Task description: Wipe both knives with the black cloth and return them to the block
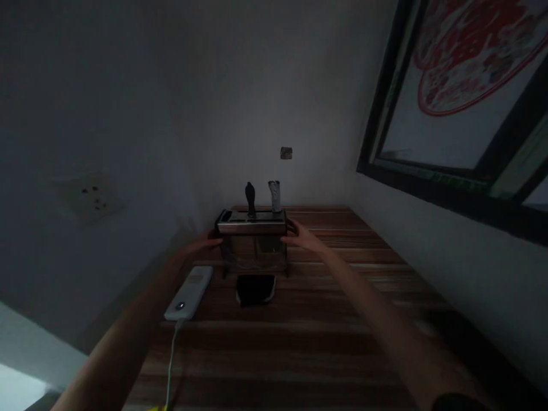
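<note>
A box-shaped knife holder [252, 227] stands upright at the far end of the wooden table, with a shiny top rail and a dark, seemingly see-through body. Out of its top rise a black handle [250, 198] and a silvery-grey piece [275, 196] whose kind is too dim to tell. My left hand [204, 242] grips the holder's left side. Against its right side presses my right hand [299, 235], thumb toward the front and fingers reaching behind. Some fingertips of both hands are hidden by the holder or lost in the dark.
A white power-bank-like device [189, 294] with a cable [170, 362] lies on the striped wooden table [299, 342] at the left. In front of the holder is a small black object [256, 289]. Walls enclose the table; a wall socket [92, 198] and framed picture [454, 131] flank it.
</note>
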### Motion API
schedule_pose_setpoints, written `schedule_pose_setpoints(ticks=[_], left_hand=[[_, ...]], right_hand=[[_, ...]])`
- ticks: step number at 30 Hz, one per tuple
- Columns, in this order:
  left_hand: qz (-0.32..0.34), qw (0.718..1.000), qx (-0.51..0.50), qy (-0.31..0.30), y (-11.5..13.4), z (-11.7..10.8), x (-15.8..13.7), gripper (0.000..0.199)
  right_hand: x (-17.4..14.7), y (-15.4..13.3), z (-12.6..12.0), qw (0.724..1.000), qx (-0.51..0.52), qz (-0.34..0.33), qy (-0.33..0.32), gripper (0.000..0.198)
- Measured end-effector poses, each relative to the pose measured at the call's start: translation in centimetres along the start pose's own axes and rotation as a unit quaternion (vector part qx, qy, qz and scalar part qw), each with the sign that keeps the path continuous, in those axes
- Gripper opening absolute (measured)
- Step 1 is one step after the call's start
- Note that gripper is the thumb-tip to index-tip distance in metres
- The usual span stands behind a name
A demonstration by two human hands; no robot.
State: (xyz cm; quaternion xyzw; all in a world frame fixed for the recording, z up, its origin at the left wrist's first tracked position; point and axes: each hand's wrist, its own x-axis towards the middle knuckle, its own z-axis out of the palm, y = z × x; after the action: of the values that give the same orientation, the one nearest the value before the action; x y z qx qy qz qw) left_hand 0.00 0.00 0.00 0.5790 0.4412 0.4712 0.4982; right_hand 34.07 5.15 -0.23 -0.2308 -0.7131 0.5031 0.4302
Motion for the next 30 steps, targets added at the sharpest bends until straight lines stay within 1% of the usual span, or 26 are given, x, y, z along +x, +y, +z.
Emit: schedule_pose_setpoints(ticks=[3,7,10,14,17,20,23,26,30], left_hand=[[0.01,1.0,0.007,0.0,0.3,0.3,-0.2,0.065],[0.015,0.999,0.017,0.025,0.3,0.5,0.0,0.066],[0.02,0.999,0.012,0.036,-0.2,0.3,0.4,0.067],[0.027,0.999,0.013,0.035,-0.7,0.2,0.7,0.061],[0.023,0.999,0.019,0.03,-0.3,0.4,0.5,0.056],[0.015,0.999,0.014,0.03,0.6,0.9,0.4,0.055],[0.022,0.999,0.002,0.027,1.5,1.5,0.9,0.054],[0.043,0.999,0.004,0.023,2.3,2.5,1.8,0.053],[0.078,0.997,-0.008,0.018,3.4,5.0,3.0,0.06]], right_hand=[[0.0,0.1,-0.1,0.999,0.014,0.032,-0.007,0.085],[-0.1,0.1,-0.1,0.998,0.028,0.046,-0.018,0.076],[0.0,0.3,0.0,0.998,0.032,0.046,0.004,0.071],[0.3,0.5,0.1,0.998,0.027,0.041,0.031,0.067],[0.2,0.4,0.2,0.999,0.024,0.03,0.037,0.067],[0.1,0.0,0.0,0.998,0.021,0.019,0.053,0.067],[-0.1,-0.6,-0.7,0.998,0.015,-0.001,0.062,0.063],[-0.4,-1.6,-2.0,0.998,0.001,-0.013,0.066,0.059],[-1.5,-3.1,-4.6,0.998,-0.012,-0.003,0.067,0.057]])
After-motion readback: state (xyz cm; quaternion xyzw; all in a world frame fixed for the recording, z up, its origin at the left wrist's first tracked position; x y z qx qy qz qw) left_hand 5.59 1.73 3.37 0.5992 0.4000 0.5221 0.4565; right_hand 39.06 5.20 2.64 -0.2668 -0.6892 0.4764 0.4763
